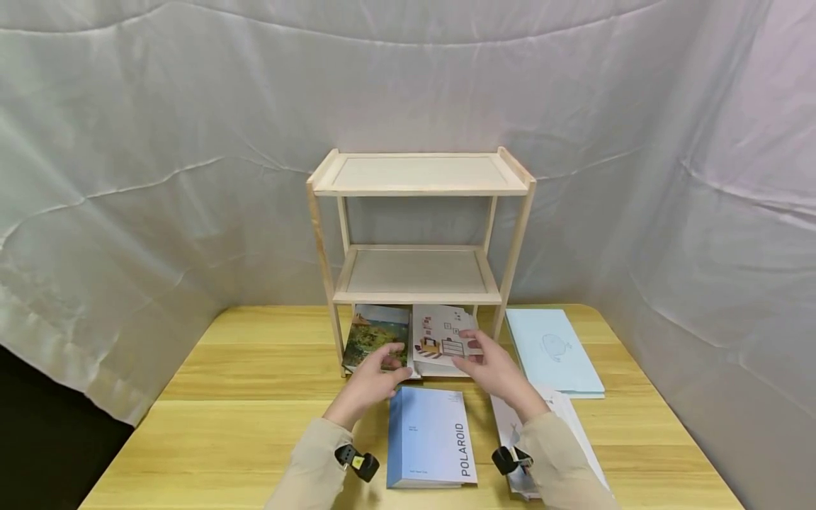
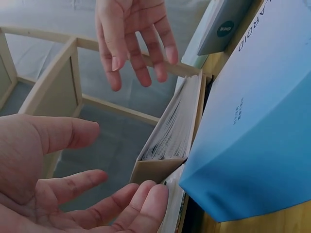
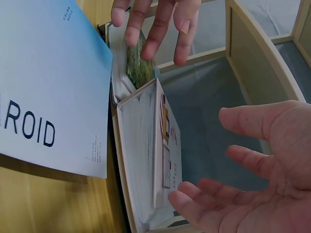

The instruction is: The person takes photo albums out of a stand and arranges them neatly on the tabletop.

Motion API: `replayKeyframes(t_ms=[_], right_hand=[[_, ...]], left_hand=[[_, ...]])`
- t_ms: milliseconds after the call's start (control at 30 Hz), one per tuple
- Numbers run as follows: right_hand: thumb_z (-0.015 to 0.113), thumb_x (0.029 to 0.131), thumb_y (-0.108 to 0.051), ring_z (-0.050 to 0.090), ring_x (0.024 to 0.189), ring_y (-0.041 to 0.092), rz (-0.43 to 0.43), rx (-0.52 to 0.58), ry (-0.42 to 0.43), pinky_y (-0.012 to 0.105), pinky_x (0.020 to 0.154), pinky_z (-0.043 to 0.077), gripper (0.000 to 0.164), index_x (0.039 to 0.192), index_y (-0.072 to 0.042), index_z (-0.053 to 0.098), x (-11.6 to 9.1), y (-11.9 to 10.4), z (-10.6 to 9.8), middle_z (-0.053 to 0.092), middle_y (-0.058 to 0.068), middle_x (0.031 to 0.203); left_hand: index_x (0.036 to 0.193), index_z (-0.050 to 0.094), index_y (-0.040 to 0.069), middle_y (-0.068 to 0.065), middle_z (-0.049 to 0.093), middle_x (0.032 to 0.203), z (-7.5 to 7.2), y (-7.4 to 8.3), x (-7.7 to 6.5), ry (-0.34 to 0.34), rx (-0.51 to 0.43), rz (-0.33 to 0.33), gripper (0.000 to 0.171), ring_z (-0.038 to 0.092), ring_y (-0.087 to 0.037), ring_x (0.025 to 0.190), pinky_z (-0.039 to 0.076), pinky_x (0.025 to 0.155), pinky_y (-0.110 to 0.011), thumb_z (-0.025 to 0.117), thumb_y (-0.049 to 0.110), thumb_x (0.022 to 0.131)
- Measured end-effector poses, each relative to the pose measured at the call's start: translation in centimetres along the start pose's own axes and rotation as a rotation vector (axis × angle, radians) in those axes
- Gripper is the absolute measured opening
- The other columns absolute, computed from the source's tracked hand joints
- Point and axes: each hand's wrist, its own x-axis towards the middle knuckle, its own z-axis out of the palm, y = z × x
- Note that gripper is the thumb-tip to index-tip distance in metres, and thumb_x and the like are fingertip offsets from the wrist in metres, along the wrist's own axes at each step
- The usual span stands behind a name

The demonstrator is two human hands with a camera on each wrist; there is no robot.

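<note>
Two thick books lie side by side on the bottom level of a small wooden shelf [image 1: 417,297]. The left one has a garden-landscape cover [image 1: 376,334]; the right is a white book with a truck drawing [image 1: 440,327], its page block [image 3: 138,145] facing the front. My left hand [image 1: 372,386] has its fingers spread at the landscape book's front edge. My right hand [image 1: 497,368] reaches over the white book's right side, fingertips right at its cover in the right wrist view. Nearer me lies a blue-and-white book lettered POLAROID [image 1: 435,439], between my forearms.
A pale blue book with a whale drawing [image 1: 553,347] lies right of the shelf. Partly under my right forearm is a white book [image 1: 581,431]. The shelf's middle board [image 1: 417,271] overhangs the two books, and a grey curtain [image 1: 408,85] hangs behind.
</note>
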Motion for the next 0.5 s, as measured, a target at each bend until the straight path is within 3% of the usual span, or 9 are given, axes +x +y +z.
replayKeyframes(t_ms=[200,500], right_hand=[[0.069,0.105,-0.023,0.051,0.143,0.056,-0.034,0.031,-0.038,0.063,0.117,0.049,0.065,0.162,-0.007,0.041,1.0,-0.7,0.3,0.044,0.034,0.162],[0.067,0.106,-0.028,0.045,0.15,0.053,-0.01,0.039,-0.042,0.065,0.121,0.045,0.066,0.164,-0.01,0.04,3.0,-1.3,0.4,0.041,0.03,0.166]], left_hand=[[0.16,0.046,0.007,-0.021,0.06,0.133,-0.2,0.2,1.0,-0.02,-0.046,-0.035,0.061,0.069,-0.036,0.102,0.066,0.083,-0.046,0.069,0.02,0.105],[0.163,0.042,0.007,-0.021,0.06,0.13,-0.3,0.3,2.1,-0.056,-0.089,-0.079,0.061,0.067,-0.039,0.11,0.067,0.084,-0.048,0.064,0.019,0.108]])
